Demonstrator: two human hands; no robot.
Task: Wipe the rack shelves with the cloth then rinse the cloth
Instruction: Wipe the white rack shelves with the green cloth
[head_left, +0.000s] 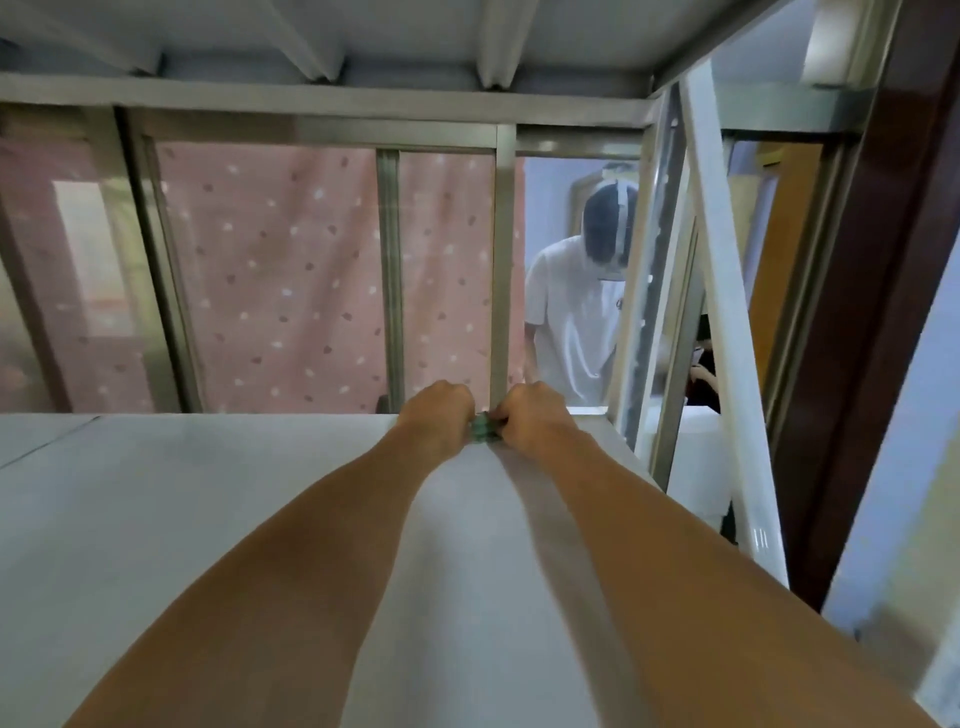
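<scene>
item under inspection: the cloth (485, 429), green and bunched small, lies at the far edge of the rack shelf (208, 519), just above the middle of the frame. only a narrow strip shows; the rest is hidden in the fists.

governing relation: the cloth lies directly between the two hands and touches both. the left hand (435, 422) grips its left end and the right hand (531, 422) its right end, each with fingers curled down over it and knuckles up. its long axis is judged to run across the frame from fist to fist, though too little shows to be certain. neither hand is nearer, as both arms are stretched side by side to about the same reach. judgement: a wipe from here would have to come back toward the bottom of the frame, or run left along the back edge, where most of the shelf lies.

surface: the shelf is pale, flat and matt. whether it is wet or dusty cannot be told. the ribbed underside of the upper shelf (363, 31) closes the top of the frame.

room: behind the rack are a metal window frame (503, 260) and a pink spotted curtain (280, 270). another person (566, 312) in a white shirt stands beyond the opening, right of centre. a white upright (727, 322) slants down the right side. no tap or basin is in view.
</scene>
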